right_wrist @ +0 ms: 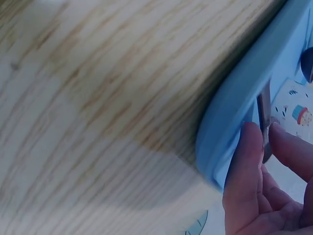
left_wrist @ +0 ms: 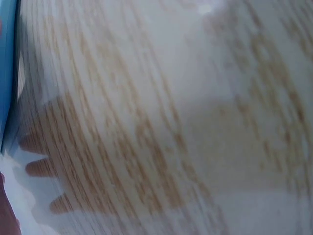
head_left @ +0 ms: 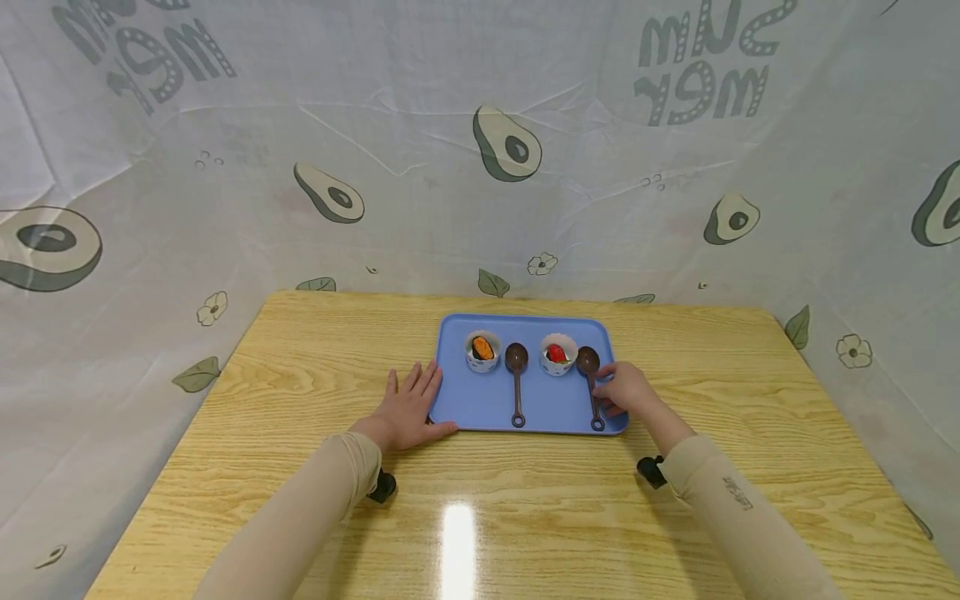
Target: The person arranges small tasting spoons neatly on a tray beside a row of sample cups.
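Observation:
A blue tray (head_left: pixel 480 406) lies on the table. My left hand (head_left: pixel 406 416) rests spread at its left edge, thumb along the near corner. At the tray's right side, my right hand (head_left: pixel 628 388) pinches the handle of a brown spoon (head_left: pixel 588 361) between thumb and fingers. That spoon (right_wrist: pixel 264 105) still lies on the tray, its handle towards me. Another brown spoon (head_left: pixel 517 358) lies between two paper cups. The left cup (head_left: pixel 482 364) holds an orange-topped sushi piece (head_left: pixel 483 348); the right cup (head_left: pixel 556 367) holds a red-topped piece (head_left: pixel 557 353).
The wooden table (head_left: pixel 525 517) extends around the tray on every side. Behind it hangs a pale cloth (head_left: pixel 420 225) printed with avocados, which also covers both sides. A dark wrist camera (head_left: pixel 651 472) sits under the right sleeve, another (head_left: pixel 383 487) under the left.

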A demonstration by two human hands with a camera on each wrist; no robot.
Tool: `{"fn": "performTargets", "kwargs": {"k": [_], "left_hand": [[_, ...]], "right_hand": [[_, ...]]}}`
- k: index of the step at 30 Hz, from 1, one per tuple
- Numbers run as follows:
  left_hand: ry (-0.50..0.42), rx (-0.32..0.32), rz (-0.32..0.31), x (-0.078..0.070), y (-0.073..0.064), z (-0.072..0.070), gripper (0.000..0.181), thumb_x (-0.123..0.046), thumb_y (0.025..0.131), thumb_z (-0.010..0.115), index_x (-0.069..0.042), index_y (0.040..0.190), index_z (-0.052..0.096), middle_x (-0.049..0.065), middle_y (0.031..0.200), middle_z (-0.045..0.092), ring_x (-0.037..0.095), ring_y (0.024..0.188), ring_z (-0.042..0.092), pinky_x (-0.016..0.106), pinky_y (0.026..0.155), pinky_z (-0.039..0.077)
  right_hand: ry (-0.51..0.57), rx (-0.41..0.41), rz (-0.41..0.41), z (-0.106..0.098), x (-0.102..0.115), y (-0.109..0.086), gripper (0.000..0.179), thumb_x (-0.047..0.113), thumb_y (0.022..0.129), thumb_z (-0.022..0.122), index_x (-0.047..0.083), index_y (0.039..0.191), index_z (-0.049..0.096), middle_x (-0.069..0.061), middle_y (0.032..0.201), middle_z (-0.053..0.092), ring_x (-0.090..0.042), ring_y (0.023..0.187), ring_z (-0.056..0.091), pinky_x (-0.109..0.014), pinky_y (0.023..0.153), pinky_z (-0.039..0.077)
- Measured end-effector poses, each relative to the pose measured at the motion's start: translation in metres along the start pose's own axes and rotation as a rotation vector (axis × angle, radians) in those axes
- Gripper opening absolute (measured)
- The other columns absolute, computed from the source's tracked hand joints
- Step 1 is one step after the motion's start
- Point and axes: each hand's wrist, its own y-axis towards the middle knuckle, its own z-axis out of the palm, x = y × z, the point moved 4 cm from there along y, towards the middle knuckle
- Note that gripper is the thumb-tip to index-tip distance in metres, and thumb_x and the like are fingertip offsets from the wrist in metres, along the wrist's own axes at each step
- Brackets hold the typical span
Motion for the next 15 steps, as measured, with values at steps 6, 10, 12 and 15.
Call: {"fn": "performTargets", "kwargs": {"k": [6, 10, 12, 15], "left_hand": [[-0.070, -0.010, -0.011, 0.000, -0.004, -0.008, 0.092, -0.061, 0.089, 0.046, -0.002, 0.151, 0.011, 0.017, 0.158, 0.005, 0.040, 0.144, 0.005, 0.066, 0.109, 0.003], [-0.116, -0.051, -0.037, 0.006, -0.006, -0.011, 0.089, -0.058, 0.090, 0.047, -0.003, 0.151, 0.012, 0.019, 0.157, 0.006, 0.042, 0.144, 0.005, 0.066, 0.109, 0.004], [-0.120, -0.083, -0.046, 0.010, -0.007, -0.012, 0.088, -0.057, 0.090, 0.048, -0.003, 0.151, 0.012, 0.019, 0.157, 0.007, 0.042, 0.143, 0.006, 0.066, 0.109, 0.005], [-0.107, -0.122, -0.064, 0.016, -0.009, -0.014, 0.088, -0.057, 0.090, 0.049, -0.004, 0.151, 0.013, 0.019, 0.157, 0.009, 0.043, 0.143, 0.007, 0.066, 0.108, 0.006]], "right_hand": [[-0.119, -0.087, -0.079, -0.011, 0.006, -0.008, 0.038, 0.015, 0.092, 0.056, -0.009, 0.121, 0.053, -0.023, 0.095, 0.062, -0.019, 0.067, 0.060, -0.030, 0.056, 0.053], [-0.263, -0.173, -0.174, -0.017, 0.012, -0.016, 0.044, 0.027, 0.095, 0.053, -0.005, 0.124, 0.054, -0.026, 0.111, 0.061, -0.028, 0.083, 0.062, -0.037, 0.066, 0.051], [-0.337, -0.228, -0.245, -0.019, 0.014, -0.020, 0.048, 0.032, 0.095, 0.052, -0.005, 0.126, 0.054, -0.027, 0.119, 0.057, -0.037, 0.101, 0.057, -0.045, 0.078, 0.049], [-0.411, -0.284, -0.341, -0.017, 0.015, -0.024, 0.057, 0.038, 0.094, 0.054, -0.004, 0.132, 0.048, -0.029, 0.131, 0.047, -0.045, 0.121, 0.043, -0.057, 0.095, 0.039]]}}
